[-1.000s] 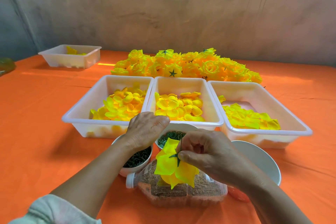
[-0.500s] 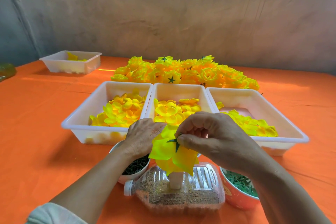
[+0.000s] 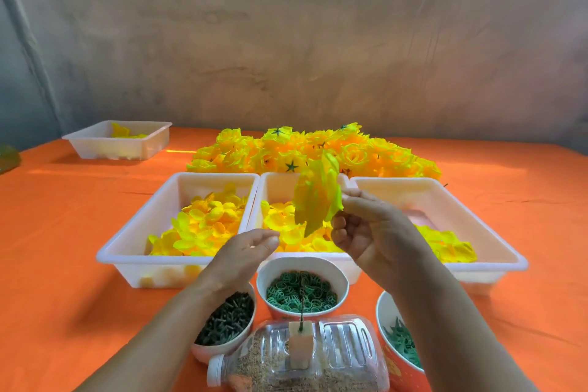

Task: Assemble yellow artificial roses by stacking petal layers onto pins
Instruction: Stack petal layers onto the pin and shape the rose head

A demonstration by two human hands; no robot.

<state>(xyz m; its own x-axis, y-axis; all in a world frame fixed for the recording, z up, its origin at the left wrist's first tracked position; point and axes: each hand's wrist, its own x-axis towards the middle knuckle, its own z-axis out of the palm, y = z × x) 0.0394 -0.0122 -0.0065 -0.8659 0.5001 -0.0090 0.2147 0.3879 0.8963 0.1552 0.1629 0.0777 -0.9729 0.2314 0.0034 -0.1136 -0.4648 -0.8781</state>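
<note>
Yellow rose (image 3: 318, 197) in R hand (image 3: 374, 234); L hand (image 3: 240, 253) slack

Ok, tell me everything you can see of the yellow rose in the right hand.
The yellow rose is a stack of thin, fabric-like petal layers, bright yellow, blurred and turned on edge. The right hand pinches its right side, holding it above the middle tray. The left hand is below it, apart. No stem shows.
</note>
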